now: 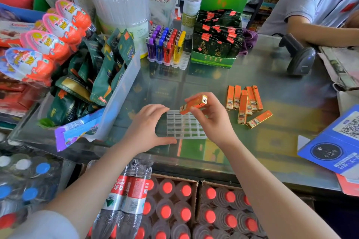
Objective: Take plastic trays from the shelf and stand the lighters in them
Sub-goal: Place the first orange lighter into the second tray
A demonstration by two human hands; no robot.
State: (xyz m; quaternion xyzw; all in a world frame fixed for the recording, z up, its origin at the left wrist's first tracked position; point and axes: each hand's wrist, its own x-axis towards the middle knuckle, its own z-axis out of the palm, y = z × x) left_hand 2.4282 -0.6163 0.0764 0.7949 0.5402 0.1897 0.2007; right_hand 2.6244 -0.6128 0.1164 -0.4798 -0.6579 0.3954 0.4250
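A clear plastic tray [184,126] with a grid of empty slots lies flat on the glass counter. My left hand [148,126] grips its left edge between thumb and fingers. Just above the tray's far right corner, my right hand [210,116] holds one orange and gold lighter [193,104], tilted with its metal head up and to the right. Several more orange lighters [245,104] lie loose in a heap on the counter to the right of the tray.
A second tray of coloured lighters [167,48] stands at the back, beside a green box of tea packets [215,40]. A bin of snack packets [101,75] crowds the left. A barcode scanner [299,56], a blue payment stand [334,141] and another person's arm [318,31] are at the right.
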